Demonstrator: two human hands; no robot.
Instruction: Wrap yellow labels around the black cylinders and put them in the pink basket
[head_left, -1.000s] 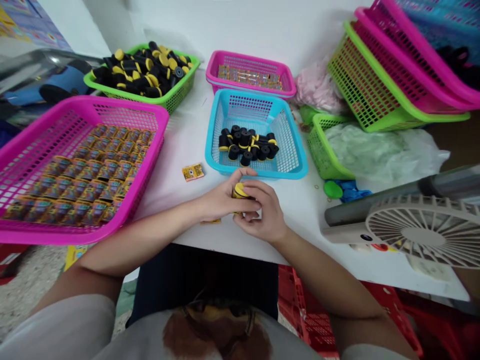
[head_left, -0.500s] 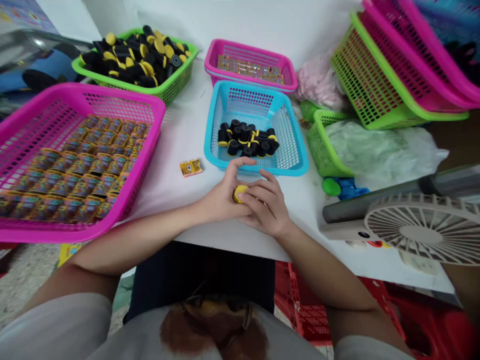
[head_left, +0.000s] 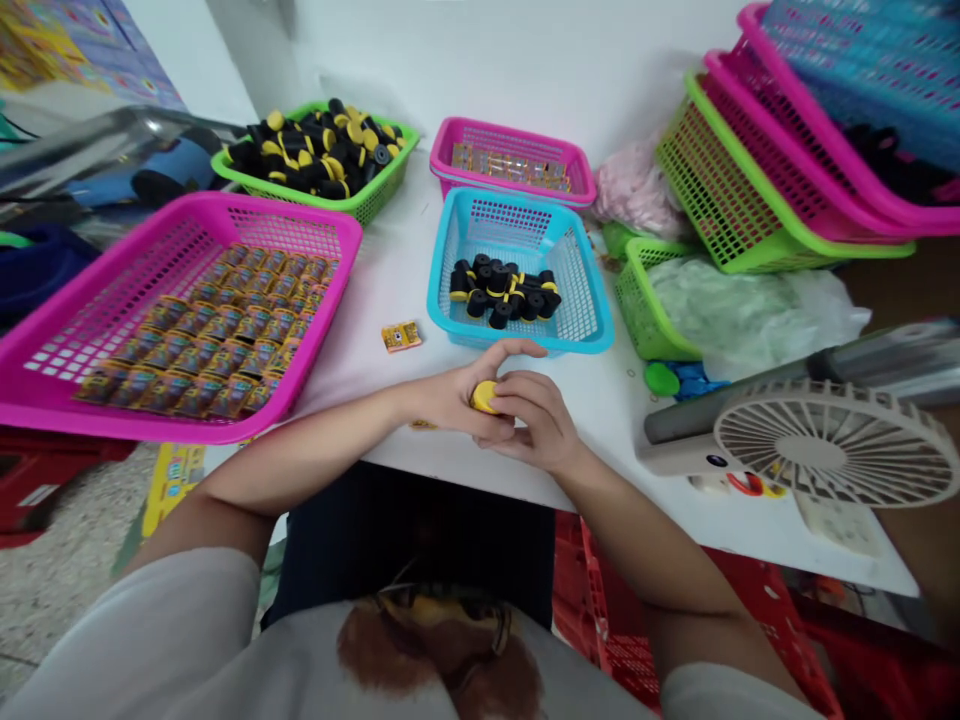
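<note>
Both hands are together at the near table edge, and the yellow-capped roll (head_left: 484, 396) sits right between them. The left hand (head_left: 442, 395) cups it from 9 o'clock, fingers curled over the top. The right hand (head_left: 538, 428) clamps it from 3 o'clock, fingertips on the yellow end. Only that cap shows; the rest is hidden. At 12 o'clock from the grip stands the blue basket (head_left: 581, 300) of black-and-yellow rolls (head_left: 504, 290). A small orange packet (head_left: 401, 336) lies at 10 o'clock on the white table (head_left: 390, 280), and the fan (head_left: 825, 455) is out at 3 o'clock.
</note>
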